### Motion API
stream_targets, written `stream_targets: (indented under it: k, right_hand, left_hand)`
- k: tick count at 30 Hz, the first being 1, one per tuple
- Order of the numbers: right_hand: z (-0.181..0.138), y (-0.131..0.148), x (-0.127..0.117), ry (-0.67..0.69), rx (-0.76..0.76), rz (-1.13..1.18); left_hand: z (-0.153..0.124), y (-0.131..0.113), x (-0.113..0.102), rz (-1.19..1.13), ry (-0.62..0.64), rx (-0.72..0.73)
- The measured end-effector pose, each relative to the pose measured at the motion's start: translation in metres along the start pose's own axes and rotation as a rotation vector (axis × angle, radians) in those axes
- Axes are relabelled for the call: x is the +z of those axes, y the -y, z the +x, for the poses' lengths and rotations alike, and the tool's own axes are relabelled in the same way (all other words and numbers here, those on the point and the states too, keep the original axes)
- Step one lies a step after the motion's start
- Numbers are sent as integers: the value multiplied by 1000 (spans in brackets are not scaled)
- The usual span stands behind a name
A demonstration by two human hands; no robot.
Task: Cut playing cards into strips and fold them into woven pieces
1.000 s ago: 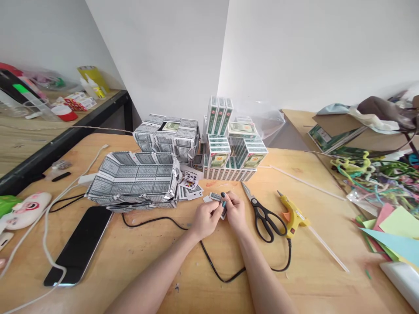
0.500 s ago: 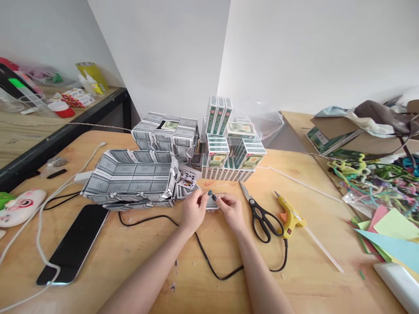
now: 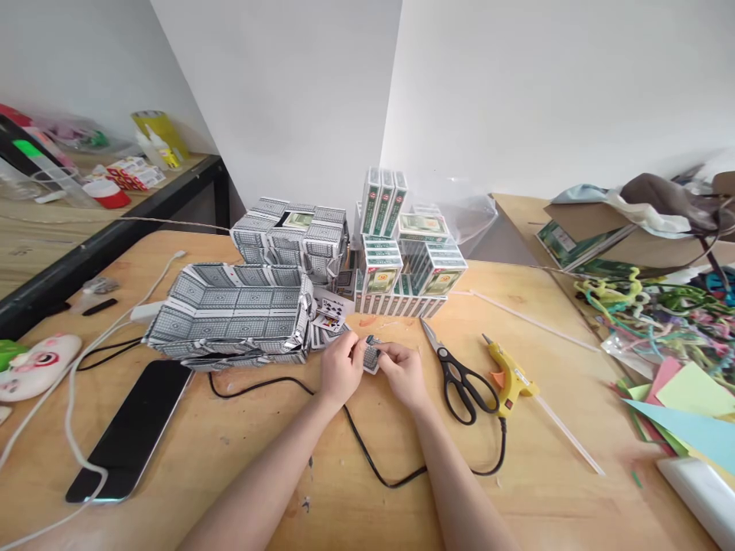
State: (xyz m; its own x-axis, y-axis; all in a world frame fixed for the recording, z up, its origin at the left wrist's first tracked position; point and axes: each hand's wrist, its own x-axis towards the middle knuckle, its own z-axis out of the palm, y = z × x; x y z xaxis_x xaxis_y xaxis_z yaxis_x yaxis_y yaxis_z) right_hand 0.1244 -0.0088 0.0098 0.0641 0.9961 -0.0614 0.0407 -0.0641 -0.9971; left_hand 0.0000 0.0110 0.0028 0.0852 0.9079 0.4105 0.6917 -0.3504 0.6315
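Both hands meet over the middle of the wooden surface (image 3: 241, 467), sharing one small folded playing card (image 3: 371, 357) between them. The left hand (image 3: 340, 370) pinches its left edge in a narrow grip, and the right hand (image 3: 403, 372) pinches the right edge the same way. The card sits just above the surface, close in front of loose cards (image 3: 330, 315) and a tray built of card backs (image 3: 230, 312). Black scissors (image 3: 459, 373) and a yellow glue gun (image 3: 508, 376) lie just right of the right hand.
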Motion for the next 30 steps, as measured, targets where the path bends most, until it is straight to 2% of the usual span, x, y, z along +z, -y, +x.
stream_targets:
  k: [5,10,18,21,27,30]
  right_hand:
    - [-1,-1,-3,75,-3,64]
    - [0,-5,-2,46,12,159]
    - [5,-12,-5,-195,-61,71]
    - [6,-12,-7,-231,-80,53]
    - [7,-12,-10,-207,-130,93]
    - [6,-9,-11,-154,-104,109]
  left_hand:
    - [2,3,0,-3,8,-56]
    - [2,6,0,-31,-3,-102]
    - [-1,0,1,-275,131,-34]
    - [-3,-2,2,-330,141,-37]
    - [-4,-1,1,-423,173,-107]
    - [-4,0,1,-447,229,-129]
